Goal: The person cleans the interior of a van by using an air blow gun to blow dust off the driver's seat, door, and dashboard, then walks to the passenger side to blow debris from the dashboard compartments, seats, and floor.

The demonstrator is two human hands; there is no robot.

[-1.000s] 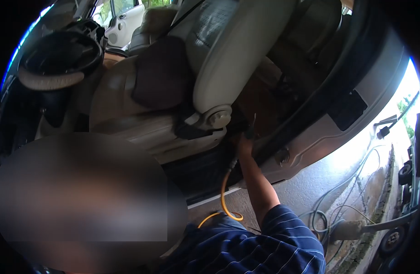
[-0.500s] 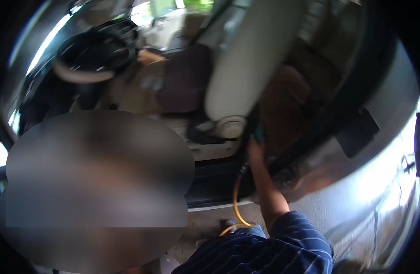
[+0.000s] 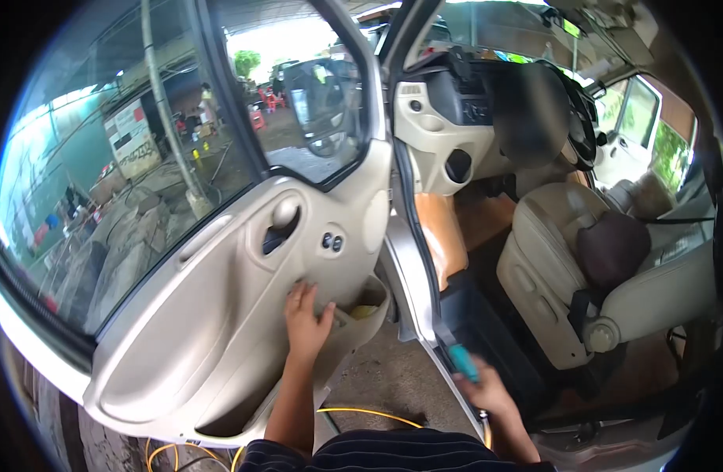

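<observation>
My left hand (image 3: 306, 321) lies with its fingers apart on the beige inner panel of the open car door (image 3: 243, 299), just left of the door pocket. It holds nothing. My right hand (image 3: 490, 389) is wrapped round a teal-handled tool (image 3: 463, 363) above the door sill. A yellow hose (image 3: 487, 431) meets the tool's lower end by that hand. The tool's far end is smeared and hard to make out.
The driver's seat (image 3: 558, 267) with a dark cushion (image 3: 613, 248) stands to the right. Dashboard (image 3: 456, 106) and steering wheel are beyond. More yellow hose (image 3: 369, 411) lies on the ground. A blurred patch hides part of the dashboard.
The view has swung to the open door. My right hand, with the tool, has moved from beside the seat's rear to over the front sill. My left hand now shows on the door.
</observation>
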